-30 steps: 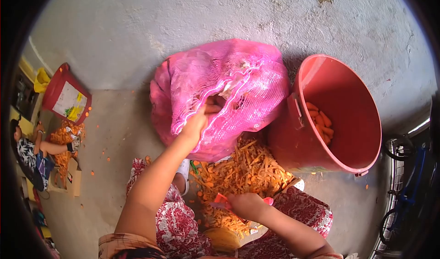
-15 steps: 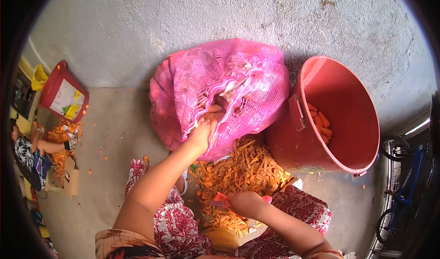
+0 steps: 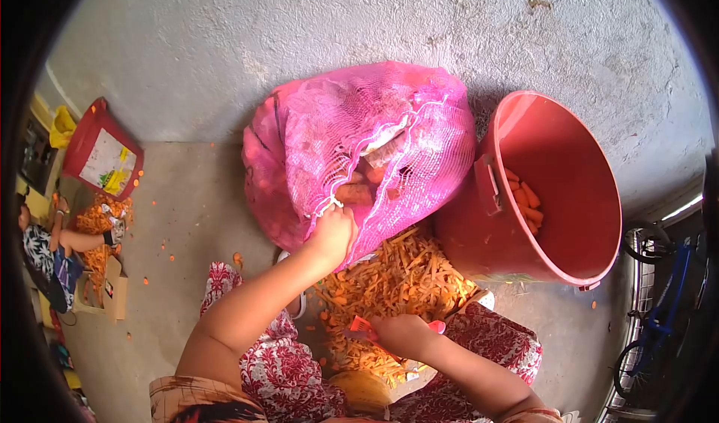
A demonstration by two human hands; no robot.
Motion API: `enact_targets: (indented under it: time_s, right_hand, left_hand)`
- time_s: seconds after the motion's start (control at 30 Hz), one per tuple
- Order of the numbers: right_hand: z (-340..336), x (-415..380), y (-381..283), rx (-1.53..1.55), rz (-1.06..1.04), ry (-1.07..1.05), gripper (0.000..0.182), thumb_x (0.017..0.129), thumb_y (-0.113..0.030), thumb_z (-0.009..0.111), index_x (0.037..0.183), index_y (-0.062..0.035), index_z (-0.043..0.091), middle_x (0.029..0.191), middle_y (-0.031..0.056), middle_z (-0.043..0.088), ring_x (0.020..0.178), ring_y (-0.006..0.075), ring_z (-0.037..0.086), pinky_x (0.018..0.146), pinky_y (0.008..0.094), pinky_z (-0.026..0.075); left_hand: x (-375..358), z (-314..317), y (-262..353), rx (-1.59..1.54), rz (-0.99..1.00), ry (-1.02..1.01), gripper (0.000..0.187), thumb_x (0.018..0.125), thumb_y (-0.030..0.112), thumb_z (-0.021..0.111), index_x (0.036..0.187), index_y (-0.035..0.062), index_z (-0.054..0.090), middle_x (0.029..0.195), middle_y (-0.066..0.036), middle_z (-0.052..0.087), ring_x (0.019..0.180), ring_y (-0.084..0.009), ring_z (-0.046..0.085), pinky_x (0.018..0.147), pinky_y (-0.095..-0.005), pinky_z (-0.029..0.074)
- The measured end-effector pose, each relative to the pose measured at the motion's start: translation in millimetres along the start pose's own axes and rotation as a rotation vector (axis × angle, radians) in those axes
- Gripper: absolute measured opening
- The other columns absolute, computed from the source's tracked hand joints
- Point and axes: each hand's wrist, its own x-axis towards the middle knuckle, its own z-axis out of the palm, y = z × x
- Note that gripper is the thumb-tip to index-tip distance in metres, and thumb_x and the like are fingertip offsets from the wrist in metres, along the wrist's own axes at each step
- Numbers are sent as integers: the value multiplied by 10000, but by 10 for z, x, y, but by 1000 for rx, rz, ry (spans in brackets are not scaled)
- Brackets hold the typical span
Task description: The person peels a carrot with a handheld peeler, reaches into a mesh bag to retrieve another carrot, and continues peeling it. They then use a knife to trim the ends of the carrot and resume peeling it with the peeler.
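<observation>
A pink mesh sack (image 3: 329, 123) of carrots leans on the wall, its opening facing me. My left hand (image 3: 335, 232) is closed on the lower edge of that opening, and carrots (image 3: 354, 193) show just above it. My right hand (image 3: 404, 335) is closed around a red peeler (image 3: 362, 326), held over a heap of orange peelings (image 3: 404, 273) between my legs. To the right of the sack, a tilted red bucket (image 3: 472, 236) has several peeled carrots (image 3: 530, 197) inside.
A rough grey wall (image 3: 225, 56) rises behind the sack. At the far left another person (image 3: 45, 251) sits by a second red bucket (image 3: 105, 150), a peelings pile and a cardboard box (image 3: 116, 288). A blue bicycle (image 3: 663, 311) stands at the far right.
My left hand has drawn back slightly toward me and pulled the sack's edge down, so the opening is wider and more carrots show. My right hand has hardly moved.
</observation>
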Motion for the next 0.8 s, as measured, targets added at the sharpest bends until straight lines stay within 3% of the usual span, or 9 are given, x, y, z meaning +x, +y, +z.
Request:
enact_targets:
  time_s: [0.17,0.4,0.53,0.57,0.67,0.7,0.73,0.77,0.8]
  right_hand:
    - [-17,11,21,14,-5,-9,215,721,-110,536,899,-17,460,777,141,587,724,305,589,591,393,463]
    - [-57,71,-17,19,-3,6,188,747,-129,502,895,-19,463,730,127,592,702,304,590,582,393,463]
    - [-4,83,-40,-32,15,2,183,740,-119,508,888,-19,471,733,130,594,692,301,592,581,388,464]
    - [18,92,-41,-21,13,17,182,736,-114,512,886,-18,473,733,131,594,693,300,592,579,387,465]
    - [110,127,9,-3,-10,72,192,766,-177,478,877,-21,471,711,137,589,673,305,589,566,395,464]
    - [153,143,41,-6,-34,95,239,804,-251,435,872,-25,465,690,140,585,652,312,586,557,403,461]
    - [177,141,63,-9,-57,118,305,841,-326,393,868,-29,458,669,143,580,632,318,582,547,412,458]
    - [143,116,45,-4,-48,108,239,806,-254,432,867,-26,468,686,140,585,646,306,588,551,400,463]
    - [67,89,5,0,-38,97,186,770,-182,471,865,-22,478,704,137,590,661,294,594,555,387,468]
  left_hand:
    - [-1,-80,-90,-37,212,-214,79,709,97,461,685,67,529,675,-107,524,693,-221,532,689,-330,369]
    - [224,428,-199,-524,-139,29,231,815,187,379,731,12,505,736,-183,546,688,-336,544,600,-410,418]
    - [411,-4,-285,-912,-294,112,155,818,116,383,852,2,482,742,-205,523,747,-341,537,637,-408,408]
    - [472,105,-359,-619,-124,147,163,812,108,387,899,14,488,771,-206,496,770,-332,529,644,-399,404]
    - [536,-74,-232,-799,-108,65,175,807,99,377,916,13,484,810,-188,475,777,-326,524,638,-387,411]
    - [644,240,-182,-917,-132,157,226,753,82,519,971,25,505,768,-141,524,711,-279,548,616,-344,431]
    - [614,30,-90,-580,-76,184,242,772,104,501,1007,49,497,804,-100,535,697,-251,559,606,-338,442]
    - [607,-274,30,-978,-342,67,254,772,121,505,1019,63,496,829,-87,536,722,-236,559,613,-336,444]
    - [625,-348,91,-1090,-443,-1,257,764,127,509,1011,59,499,842,-88,534,742,-235,557,621,-337,446]
